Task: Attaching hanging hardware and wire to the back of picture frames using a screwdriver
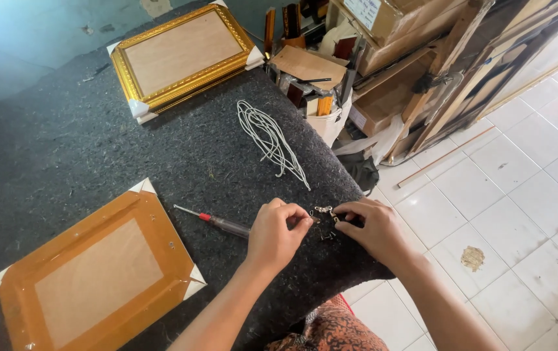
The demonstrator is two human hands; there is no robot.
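Observation:
My left hand (276, 234) and my right hand (370, 229) meet over a small pile of metal hooks and screws (324, 218) near the front right edge of a dark felt-covered table (64, 156). Both hands pinch with their fingertips at the small parts; which piece each one grips is too small to tell. A screwdriver (217, 223) with a red collar lies just left of my left hand, its handle partly hidden under that hand. A picture frame lying face down (97, 273) sits at the front left.
A gold ornate frame (181, 55) lies at the table's far side. A bundle of white cord (272, 140) rests mid-table. Cardboard boxes (389, 26), wooden strips and frame mouldings (480, 65) crowd the right behind the table, over a white tiled floor (513, 195).

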